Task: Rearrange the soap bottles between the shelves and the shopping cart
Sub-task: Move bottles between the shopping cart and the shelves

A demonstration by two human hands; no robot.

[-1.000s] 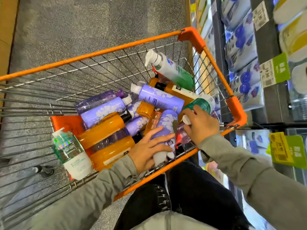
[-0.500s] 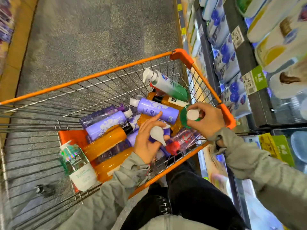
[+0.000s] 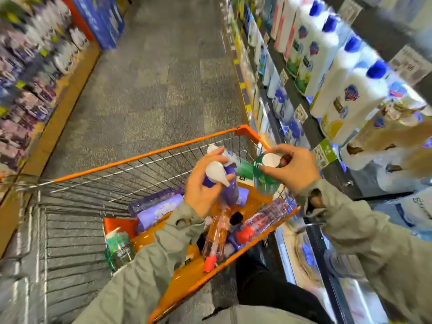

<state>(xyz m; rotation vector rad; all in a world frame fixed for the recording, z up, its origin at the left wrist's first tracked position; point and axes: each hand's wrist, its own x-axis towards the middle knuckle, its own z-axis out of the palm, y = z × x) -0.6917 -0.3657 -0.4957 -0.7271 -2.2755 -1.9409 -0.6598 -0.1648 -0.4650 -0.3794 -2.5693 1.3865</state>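
Note:
An orange-rimmed wire shopping cart (image 3: 145, 155) stands in front of me with several soap bottles lying in it, purple (image 3: 159, 211), orange (image 3: 149, 239) and clear pink (image 3: 216, 239). My left hand (image 3: 203, 190) grips a purple bottle with a white pump (image 3: 216, 173), raised above the cart. My right hand (image 3: 292, 169) holds a green bottle with a white cap (image 3: 265, 176) just over the cart's right rim. The shelves (image 3: 311, 127) on my right carry white bottles with blue caps (image 3: 350, 90).
A green and white pump bottle (image 3: 118, 249) stands at the cart's near left corner. Another green pump bottle (image 3: 243, 166) leans in the far right corner. Grey aisle floor (image 3: 152, 78) stretches ahead. Blurred product shelves (image 3: 30, 78) line the left side.
Both hands have lifted their bottles up out of the pile, the left with the purple one, the right with the green one. My view has swung upward toward the aisle and the right shelves.

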